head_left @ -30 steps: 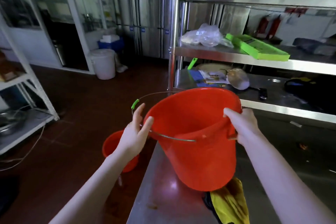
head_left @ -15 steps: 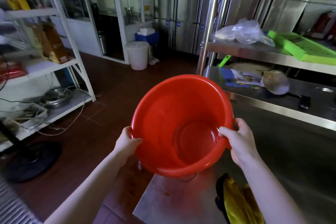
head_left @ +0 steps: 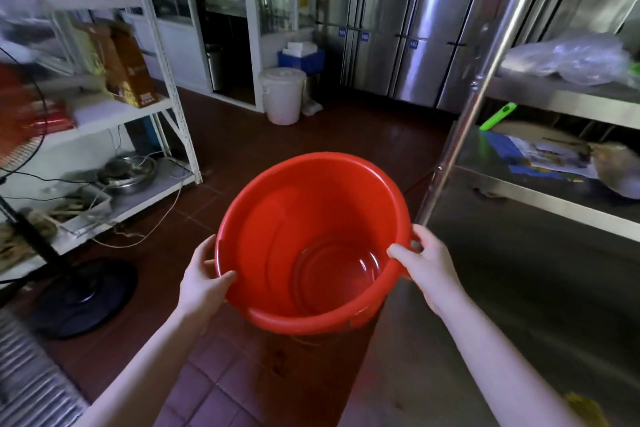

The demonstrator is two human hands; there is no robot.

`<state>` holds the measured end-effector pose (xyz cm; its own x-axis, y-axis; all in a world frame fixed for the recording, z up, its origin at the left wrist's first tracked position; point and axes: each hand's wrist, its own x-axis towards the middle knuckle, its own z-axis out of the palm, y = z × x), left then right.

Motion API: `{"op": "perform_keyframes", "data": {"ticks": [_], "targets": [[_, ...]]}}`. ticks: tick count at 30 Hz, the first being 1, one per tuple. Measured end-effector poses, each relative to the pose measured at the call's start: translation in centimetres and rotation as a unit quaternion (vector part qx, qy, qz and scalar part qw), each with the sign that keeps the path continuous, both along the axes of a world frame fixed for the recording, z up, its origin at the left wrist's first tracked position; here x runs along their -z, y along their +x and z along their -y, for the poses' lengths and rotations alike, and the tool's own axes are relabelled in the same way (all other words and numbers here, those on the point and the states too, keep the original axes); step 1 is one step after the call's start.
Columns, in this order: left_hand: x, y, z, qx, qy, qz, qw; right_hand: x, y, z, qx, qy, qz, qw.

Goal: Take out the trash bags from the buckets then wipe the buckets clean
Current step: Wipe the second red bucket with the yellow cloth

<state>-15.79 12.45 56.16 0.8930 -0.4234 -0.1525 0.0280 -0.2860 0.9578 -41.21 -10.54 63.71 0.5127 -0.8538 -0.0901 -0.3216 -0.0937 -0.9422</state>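
Observation:
A red plastic bucket (head_left: 277, 246) hangs in the air over the tiled floor, just left of the steel table's edge, its mouth turned up toward me. The inside looks empty and shiny, with no bag in it. My left hand (head_left: 204, 279) grips the left rim, thumb inside the bucket and fingers outside. My right hand (head_left: 427, 265) holds the right rim at the handle lug. A corner of a yellow cloth (head_left: 585, 409) lies on the table at the bottom right.
The steel table (head_left: 519, 305) fills the right side, with a steel shelf rack (head_left: 460, 135) behind it. A white shelf unit (head_left: 166, 87) and a black fan base (head_left: 83, 295) stand at the left. A white lidded bucket (head_left: 282, 95) sits by the far wall.
The bucket has come off the table and swung left and down over the floor, tipping from tilted to mouth-up. My view turned left; the second red bucket is out of sight.

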Motion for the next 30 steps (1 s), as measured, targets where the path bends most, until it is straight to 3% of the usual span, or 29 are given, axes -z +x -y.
{"op": "perform_keyframes", "data": {"ticks": [7,12,18,22,30], "targets": [[4.9,10.0,-3.1,0.021,0.069,0.033,0.997,6.2,10.5,-3.1,0.027,0.079,-0.075,0.994],[8.9,13.9,-3.2,0.060,0.106,0.012,0.993,12.2,13.2,-5.1,0.074,0.121,-0.114,0.983],[14.8,15.3,-2.0,0.097,0.153,-0.074,0.981,18.3,14.3,-4.2,0.096,0.150,-0.196,0.964],[19.9,16.1,-1.5,0.050,0.189,-0.173,0.965,22.6,15.6,-2.6,0.082,0.158,-0.251,0.951],[32.6,18.3,0.6,0.003,0.269,-0.258,0.928,35.9,19.1,-0.3,0.086,0.178,-0.346,0.917]]}}
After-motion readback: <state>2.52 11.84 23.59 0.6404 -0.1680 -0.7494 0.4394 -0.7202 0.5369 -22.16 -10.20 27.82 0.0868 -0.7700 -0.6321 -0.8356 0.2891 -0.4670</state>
